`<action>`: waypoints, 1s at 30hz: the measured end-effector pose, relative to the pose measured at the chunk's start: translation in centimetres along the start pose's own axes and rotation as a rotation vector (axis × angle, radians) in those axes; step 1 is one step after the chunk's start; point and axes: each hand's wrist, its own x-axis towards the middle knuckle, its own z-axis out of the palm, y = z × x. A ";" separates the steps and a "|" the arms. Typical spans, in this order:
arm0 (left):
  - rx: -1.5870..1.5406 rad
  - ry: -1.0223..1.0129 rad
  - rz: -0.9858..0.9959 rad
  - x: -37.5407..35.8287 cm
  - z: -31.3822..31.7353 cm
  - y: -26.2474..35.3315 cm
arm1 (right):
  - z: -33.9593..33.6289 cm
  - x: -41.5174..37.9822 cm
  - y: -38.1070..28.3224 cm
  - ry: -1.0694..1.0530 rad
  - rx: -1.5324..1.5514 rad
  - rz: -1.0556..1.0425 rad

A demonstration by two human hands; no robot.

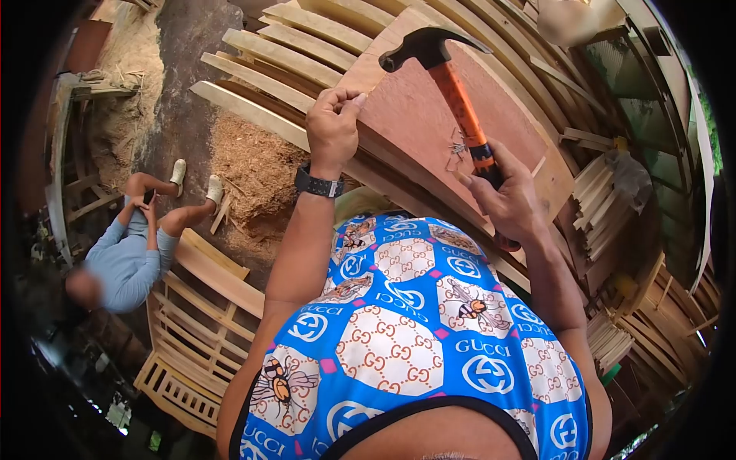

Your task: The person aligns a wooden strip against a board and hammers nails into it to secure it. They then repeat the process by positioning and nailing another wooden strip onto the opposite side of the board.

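My right hand is wrapped round the black and orange handle of a claw hammer. Its dark head is raised over the far edge of a reddish plywood panel. Several loose nails lie in a small heap on that panel, close to my right fingers. At the panel's left corner, my left hand is closed in a pinch against the pale wooden edge. Whatever its fingertips hold is too small to make out. A dark watch sits on the left wrist.
Long wooden slats stretch out beyond the panel. Sawdust covers the ground to the left. A person sits on a slatted wooden bench at the left. Stacked wood strips stand at the right.
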 end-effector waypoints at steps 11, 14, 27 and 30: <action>0.173 0.040 0.226 2.0 0.3 -2.1 | 2.1 0.5 1.1 -0.002 -0.048 -0.297; 0.265 0.091 0.403 2.6 0.6 -3.3 | 2.6 1.8 1.4 -0.016 -0.110 -0.342; 0.186 0.096 0.410 3.1 1.6 -3.1 | 3.2 3.5 1.7 0.000 -0.178 -0.498; 0.267 0.121 0.433 3.1 1.6 -2.9 | 3.6 3.5 1.9 -0.071 -0.159 -0.380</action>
